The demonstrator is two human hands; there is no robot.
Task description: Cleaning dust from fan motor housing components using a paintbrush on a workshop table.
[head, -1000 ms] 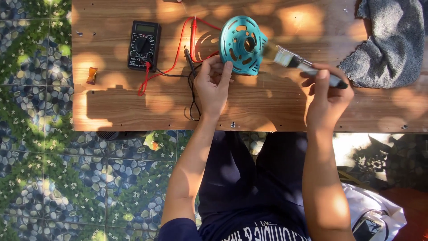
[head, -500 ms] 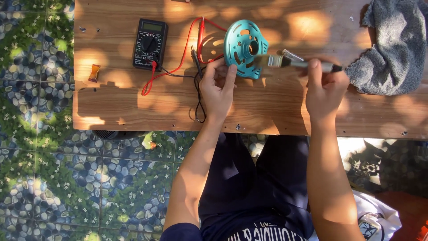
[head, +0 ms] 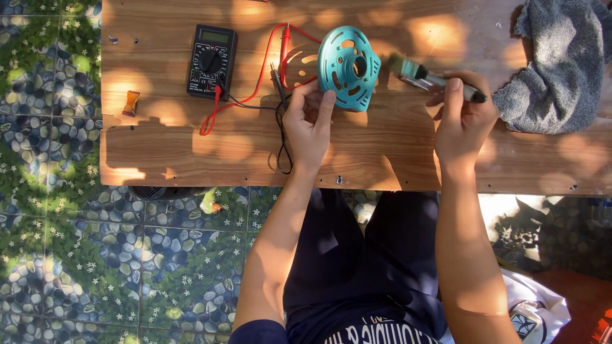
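Head view: your left hand [head: 310, 121] is pinching the teal cover [head: 347, 67] upright on the worktop [head: 382, 153], right hand [head: 464, 118] gripping the brush [head: 427, 78]. Light, rigid plastic; hold its rim.

Strong daylight falls in dappled patches across the brown wooden counter [head: 191, 153] — warm round spots between soft leaf shadows. Near its far edge the spots nearly glare. Focus is sharp throughout, with no motion blur.
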